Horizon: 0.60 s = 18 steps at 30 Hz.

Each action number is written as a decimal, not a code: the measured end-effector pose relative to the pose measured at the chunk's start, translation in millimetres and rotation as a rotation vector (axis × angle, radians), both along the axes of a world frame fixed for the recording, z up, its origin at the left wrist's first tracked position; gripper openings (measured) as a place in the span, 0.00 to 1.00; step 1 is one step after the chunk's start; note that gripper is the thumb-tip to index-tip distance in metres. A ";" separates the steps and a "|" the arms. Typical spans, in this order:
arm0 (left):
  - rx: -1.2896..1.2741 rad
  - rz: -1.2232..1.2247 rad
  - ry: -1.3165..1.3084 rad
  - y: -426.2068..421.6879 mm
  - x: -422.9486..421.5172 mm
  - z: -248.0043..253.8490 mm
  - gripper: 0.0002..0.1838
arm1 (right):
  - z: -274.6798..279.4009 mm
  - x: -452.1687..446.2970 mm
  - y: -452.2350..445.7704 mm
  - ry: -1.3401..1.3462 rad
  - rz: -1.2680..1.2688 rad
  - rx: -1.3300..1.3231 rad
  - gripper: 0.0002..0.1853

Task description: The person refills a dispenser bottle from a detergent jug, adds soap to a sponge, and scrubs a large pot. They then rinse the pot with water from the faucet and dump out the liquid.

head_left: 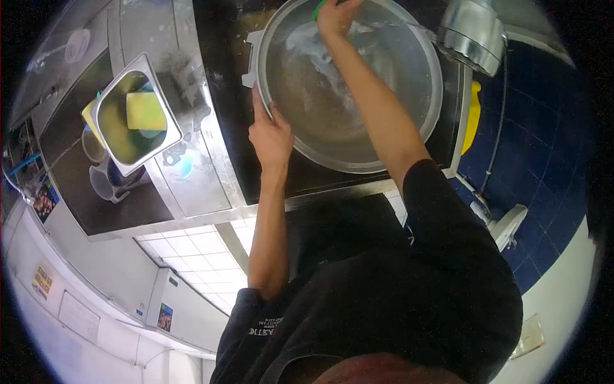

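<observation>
A large round metal pot (409, 121) with a side handle (251, 61) lies in the dark sink basin, its inside wet and streaked with whitish suds. My left hand (272, 136) grips its left rim just below the handle, thumb over the edge. Across the pot reaches my right arm, and at the far rim my right hand (337, 18) is closed on a green scouring pad (318, 9), of which only an edge shows. To the left, a steel container (167, 137) holds a yellow sponge (145, 111) and yellowish liquid.
Under and beside the steel container, a second basin (96, 214) holds a clear plastic jug (105, 185) and other items. A metal cylinder (472, 35) stands at the upper right. Something yellow (472, 118) hangs outside the sink's right edge, near a hose (497, 134) and blue tiles.
</observation>
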<state>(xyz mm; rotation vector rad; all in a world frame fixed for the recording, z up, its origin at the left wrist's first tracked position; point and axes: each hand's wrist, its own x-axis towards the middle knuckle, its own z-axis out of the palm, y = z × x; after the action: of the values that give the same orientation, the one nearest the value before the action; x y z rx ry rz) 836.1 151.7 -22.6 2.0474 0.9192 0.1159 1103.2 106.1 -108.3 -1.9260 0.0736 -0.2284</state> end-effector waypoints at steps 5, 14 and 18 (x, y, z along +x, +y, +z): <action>-0.014 -0.013 0.029 0.5 2.9 -1.6 0.31 | -7.3 -62.7 -29.2 -0.192 0.635 -0.435 0.29; -0.020 -0.015 0.037 -1.2 -13.3 -0.5 0.30 | -22.3 35.2 -246.8 -0.490 1.100 -2.118 0.32; 0.017 -0.009 0.016 -6.1 -9.5 -5.1 0.30 | -8.5 -60.4 -300.4 0.110 1.319 -2.230 0.38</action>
<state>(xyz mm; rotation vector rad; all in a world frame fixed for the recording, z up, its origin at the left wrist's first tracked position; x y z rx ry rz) 826.6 145.7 -27.7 2.0709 0.9221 0.1029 1042.8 -194.3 -116.8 -3.3410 -2.1204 1.2147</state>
